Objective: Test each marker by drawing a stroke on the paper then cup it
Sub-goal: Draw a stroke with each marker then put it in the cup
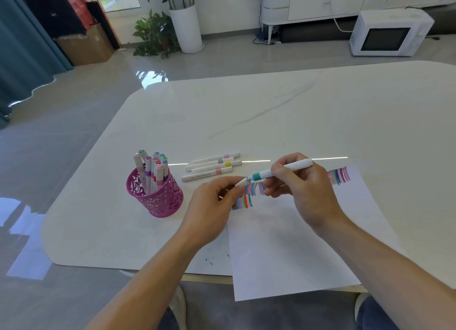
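Teal-banded marker (271, 173): white barrel, held off the sheet and tilted, with its right end higher; it lies across the far left part of the paper.
Right hand (303, 189): my fingers and thumb are curled round the barrel just right of the teal band.
Left hand (212, 201): my thumb and fingertips are pinched at the marker's left, white end. I cannot tell whether that end is a cap or the tip.
Paper (283, 250): white sheet on the near right of the table, its near edge hanging over the table edge.
Strokes (246, 199): short multicoloured bars under my hands; a second group (339, 176) runs along the far edge to the right.
Loose markers (212, 167): four, capped, lying side by side just beyond my left hand.
Cup (158, 199): pink perforated holder, upright, left of the loose markers, with several markers (153, 171) standing in it.
Table (246, 112): white, marble-veined, with rounded corners.
Microwave (387, 33): white, on the floor, far right.
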The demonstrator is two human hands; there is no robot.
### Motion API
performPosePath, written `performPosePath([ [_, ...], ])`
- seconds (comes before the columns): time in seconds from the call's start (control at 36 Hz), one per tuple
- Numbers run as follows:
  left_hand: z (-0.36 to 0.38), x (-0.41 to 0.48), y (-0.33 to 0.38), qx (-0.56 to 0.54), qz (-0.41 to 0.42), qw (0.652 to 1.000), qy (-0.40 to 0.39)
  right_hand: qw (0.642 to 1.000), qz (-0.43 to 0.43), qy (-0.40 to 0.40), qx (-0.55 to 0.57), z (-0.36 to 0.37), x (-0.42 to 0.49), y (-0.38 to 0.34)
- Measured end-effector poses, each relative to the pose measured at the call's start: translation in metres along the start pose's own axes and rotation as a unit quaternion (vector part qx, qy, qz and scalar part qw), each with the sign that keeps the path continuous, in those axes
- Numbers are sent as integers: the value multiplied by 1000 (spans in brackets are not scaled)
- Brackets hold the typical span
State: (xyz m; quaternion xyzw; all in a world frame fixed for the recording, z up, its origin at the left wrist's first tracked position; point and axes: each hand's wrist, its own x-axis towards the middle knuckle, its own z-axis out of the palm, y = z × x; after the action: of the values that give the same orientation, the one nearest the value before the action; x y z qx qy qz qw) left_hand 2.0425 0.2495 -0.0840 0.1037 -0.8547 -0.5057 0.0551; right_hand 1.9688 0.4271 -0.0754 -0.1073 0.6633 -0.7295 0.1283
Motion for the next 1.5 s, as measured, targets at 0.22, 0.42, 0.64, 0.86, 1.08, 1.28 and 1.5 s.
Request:
performPosePath([
  [0.22,-1,1,-5,-23,2,1000,-11,1000,-3,-12,-5,1,1,0],
  [0.42,3,0,-1,-84,-4,996,-24,1000,17,-19,19,2,1,2],
  [0.64,3,1,-2,-96,4,995,-5,998,34,-28,45,4,0,5],
  [0.86,0,1,-1,-100,6,995,11,995,50,-32,75,7,-3,8],
  [1.08,1,-1,-1,-101,0,995,5,995,58,-36,74,4,-6,10],
  [1.28,-4,1,2,-101,-8,995,-2,990,93,-56,88,6,-4,9],
  [1.5,-14,-1,10,-216,-30,974,63,983,157,-54,83,-8,8,-2],
])
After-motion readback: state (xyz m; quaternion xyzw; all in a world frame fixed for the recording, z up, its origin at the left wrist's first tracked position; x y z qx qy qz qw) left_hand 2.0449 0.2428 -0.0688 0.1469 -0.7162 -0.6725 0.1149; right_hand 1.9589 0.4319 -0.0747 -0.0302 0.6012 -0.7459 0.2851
